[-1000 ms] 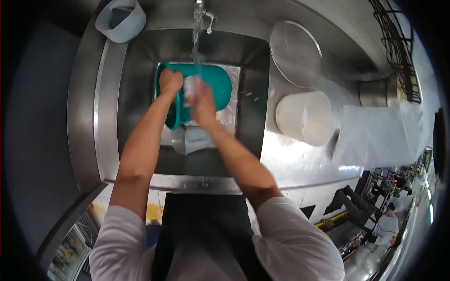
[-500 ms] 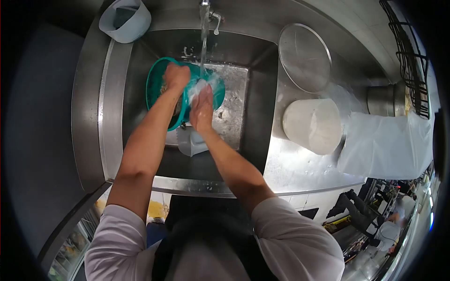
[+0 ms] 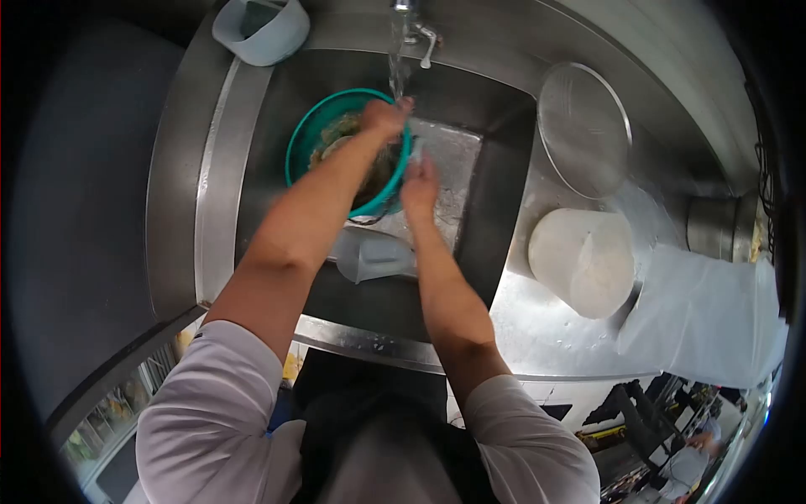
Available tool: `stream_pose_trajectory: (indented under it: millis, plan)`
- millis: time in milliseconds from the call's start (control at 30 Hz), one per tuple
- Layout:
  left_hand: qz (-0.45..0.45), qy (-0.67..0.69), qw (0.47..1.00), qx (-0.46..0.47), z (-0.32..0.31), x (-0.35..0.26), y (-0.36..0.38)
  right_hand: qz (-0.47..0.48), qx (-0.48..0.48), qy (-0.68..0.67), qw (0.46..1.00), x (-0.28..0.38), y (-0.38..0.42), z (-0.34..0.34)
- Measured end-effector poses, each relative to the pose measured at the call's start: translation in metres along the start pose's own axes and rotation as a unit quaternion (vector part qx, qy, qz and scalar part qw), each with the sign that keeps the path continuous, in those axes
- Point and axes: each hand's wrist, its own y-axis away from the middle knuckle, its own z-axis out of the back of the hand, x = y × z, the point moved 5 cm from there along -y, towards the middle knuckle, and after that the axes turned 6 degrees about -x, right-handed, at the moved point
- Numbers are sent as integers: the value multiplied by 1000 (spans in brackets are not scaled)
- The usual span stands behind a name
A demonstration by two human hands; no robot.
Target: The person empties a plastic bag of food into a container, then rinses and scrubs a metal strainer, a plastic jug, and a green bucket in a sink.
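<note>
A round teal bucket sits in the metal sink, with brownish, wet-looking contents inside. My left hand reaches across it and is closed at its upper right rim, beside the stream from the tap. Just outside the bucket's right side is my right hand, with its fingers smeared by motion and something whitish at their tips. Below the bucket lies a translucent plastic jug on the sink floor.
On the right counter are a round mesh strainer, a whitish tub and a plastic bag. A white container stands at the sink's upper left corner. Another person is in the far lower right.
The bucket has gone from tilted to more upright, its opening now facing up. My left hand has moved right to the rim by the water; my right hand has shifted right. The view has shifted.
</note>
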Motion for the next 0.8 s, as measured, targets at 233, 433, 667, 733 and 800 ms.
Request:
stream_pose_trajectory:
  millis: [233, 433, 667, 733, 800]
  plan:
    - [-464, -267, 845, -6, 14, 68, 147, -240, 33, -297, 924, -23, -37, -14]
    - [-375, -333, 865, 8, 15, 97, 122, -222, 63, -295, 927, -27, -36, -19]
    - [-342, -104, 933, -42, 47, 31, 115, 63, 6, -55, 996, 19, -2, -1]
    - [-272, -58, 960, -15, 57, 39, 95, 198, -38, 62, 978, 42, 11, -8]
    - [-149, 22, 988, 34, 56, 65, 70, 322, -79, 159, 930, 60, 21, -11]
